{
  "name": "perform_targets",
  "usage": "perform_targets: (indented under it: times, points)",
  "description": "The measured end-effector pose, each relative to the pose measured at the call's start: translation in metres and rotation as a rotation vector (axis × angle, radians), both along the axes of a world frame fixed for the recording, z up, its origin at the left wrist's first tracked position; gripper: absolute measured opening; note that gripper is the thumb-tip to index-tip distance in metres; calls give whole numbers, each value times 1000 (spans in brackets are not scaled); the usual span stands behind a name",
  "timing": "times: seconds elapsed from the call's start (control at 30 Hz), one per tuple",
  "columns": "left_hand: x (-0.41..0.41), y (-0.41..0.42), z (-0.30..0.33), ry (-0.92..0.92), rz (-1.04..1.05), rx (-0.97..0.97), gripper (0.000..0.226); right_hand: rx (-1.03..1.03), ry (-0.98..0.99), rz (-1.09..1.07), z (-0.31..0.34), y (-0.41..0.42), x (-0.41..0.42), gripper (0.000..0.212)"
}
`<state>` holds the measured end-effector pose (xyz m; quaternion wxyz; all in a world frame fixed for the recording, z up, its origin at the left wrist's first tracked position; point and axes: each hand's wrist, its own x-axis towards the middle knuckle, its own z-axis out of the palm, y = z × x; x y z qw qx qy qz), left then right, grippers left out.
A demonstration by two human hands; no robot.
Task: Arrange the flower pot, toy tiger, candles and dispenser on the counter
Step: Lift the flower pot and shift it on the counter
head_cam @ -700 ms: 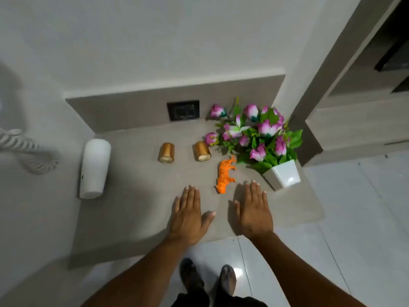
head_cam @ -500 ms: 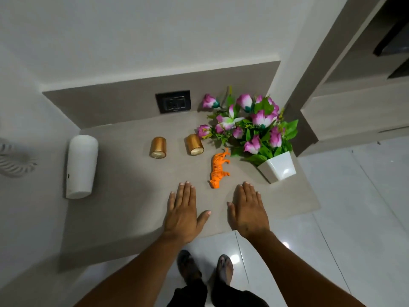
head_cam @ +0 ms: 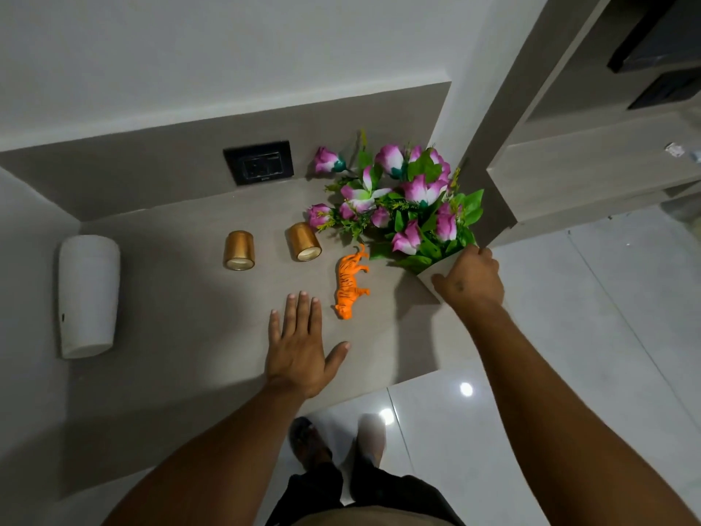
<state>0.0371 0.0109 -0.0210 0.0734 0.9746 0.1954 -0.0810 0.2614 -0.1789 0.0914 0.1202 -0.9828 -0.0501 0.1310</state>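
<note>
Fingers of right hand wrapped over white flower pot at worktop right edge; left hand flat, spread, empty, beside toy tiger. Two gold candles behind; white dispenser far left

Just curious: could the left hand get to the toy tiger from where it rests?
Probably yes. The left hand lies flat on the counter, with the toy tiger close beside its fingertips and only bare surface between them.
</note>
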Motion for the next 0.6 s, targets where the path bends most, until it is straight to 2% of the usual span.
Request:
perform_targets:
  times: [0.17, 0.3, 0.4, 0.47, 0.6]
  points:
    - [9, 6, -2, -4, -57, 1, 102, -37, 175, 36, 6, 0, 33, 71]
    - [14, 7, 1, 11, -71, 2, 105, -41, 163, 21, 1, 0, 42, 60]
    - [17, 7, 4, 19, -69, -5, 107, 120, 114, -108, -7, -6, 46, 64]
    - [20, 7, 4, 24, -64, -4, 108, 260, 53, -181, -20, -10, 50, 76]
    - [24, 8, 1, -2, -62, -5, 110, 582, -92, -215, -46, 1, 56, 89]
